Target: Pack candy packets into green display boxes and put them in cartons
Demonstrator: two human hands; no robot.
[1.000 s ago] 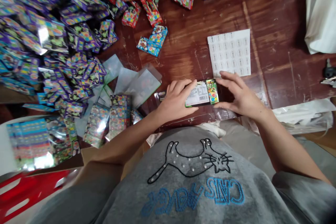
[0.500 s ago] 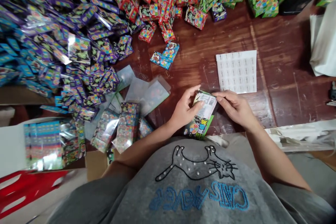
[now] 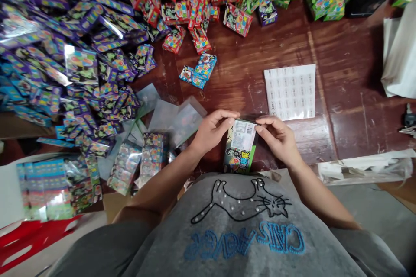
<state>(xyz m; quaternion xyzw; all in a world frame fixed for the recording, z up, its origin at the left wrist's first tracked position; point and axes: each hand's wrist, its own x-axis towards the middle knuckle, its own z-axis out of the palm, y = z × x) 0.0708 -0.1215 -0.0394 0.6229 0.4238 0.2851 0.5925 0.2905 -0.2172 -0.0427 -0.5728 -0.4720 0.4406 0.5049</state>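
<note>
Close to my body I have a printed packaging bag [image 3: 241,156], black and green with a white barcode label on its upper part. My left hand [image 3: 215,130] pinches its upper left corner between thumb and fingers. At the upper right corner, the thumb and fingertips of my right hand [image 3: 278,139] are closed on the edge. Beyond my right hand lies a white sheet of round stickers [image 3: 290,92]. Flat clear plastic bags [image 3: 177,119] lie to the left of my left hand. Whether the held bag is filled I cannot tell.
Small purple boxes [image 3: 81,65] pile up at left, with red boxes [image 3: 191,4] and green boxes [image 3: 325,2] at the back. Two blue boxes [image 3: 199,70] lie mid-table. Filled clear packs [image 3: 152,153] stand beside my left forearm. White paper [image 3: 401,60] sits at right.
My left hand has shifted from across the label to the bag's upper left corner. My right hand stays at the upper right corner, and the label now shows more fully.
</note>
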